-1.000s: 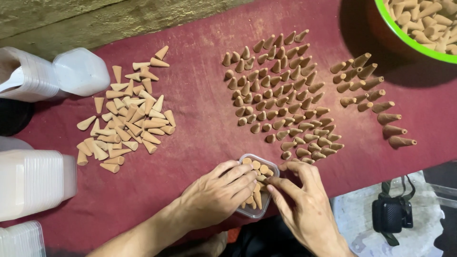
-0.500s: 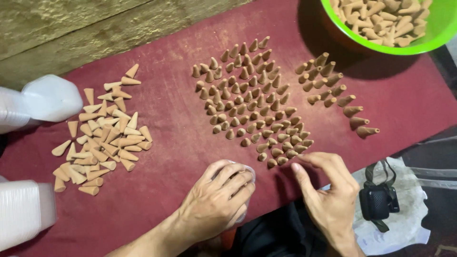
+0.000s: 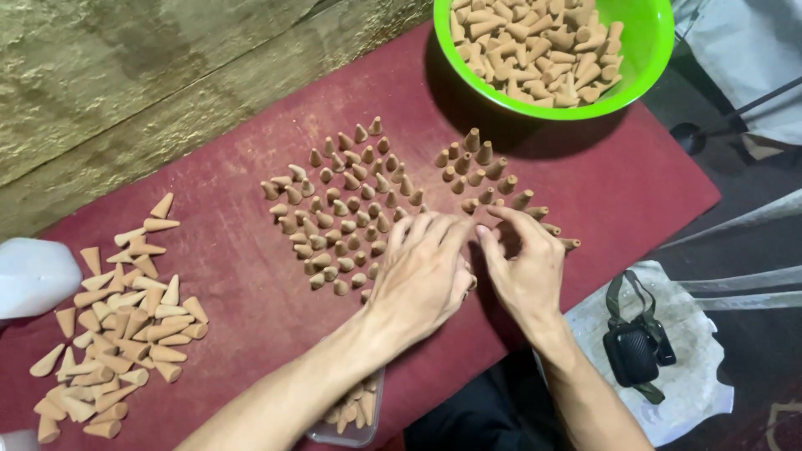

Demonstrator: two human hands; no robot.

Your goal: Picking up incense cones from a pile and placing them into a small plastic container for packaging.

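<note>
Several small tan cones [image 3: 347,209] stand upright in rows on a dark red cloth [image 3: 242,284]. My left hand [image 3: 422,271] lies palm down on the right edge of these rows, fingers stretched out and touching the cones. Beside it, my right hand [image 3: 522,263] curls its fingers among a smaller group of standing cones [image 3: 480,167]. Whether it holds any is hidden. A clear plastic box [image 3: 355,418] with cones inside sits at the near edge, partly under my left forearm.
A green bowl [image 3: 647,79] full of cones stands at the back right. A loose pile of lying cones [image 3: 117,334] spreads at the left, next to a white plastic container [image 3: 29,276]. A black pouch [image 3: 635,347] lies on white sheeting at the lower right.
Both hands have left the clear box and moved forward onto the standing cones. The view has shifted, so the bowl shows more fully and the box now lies under my left forearm.
</note>
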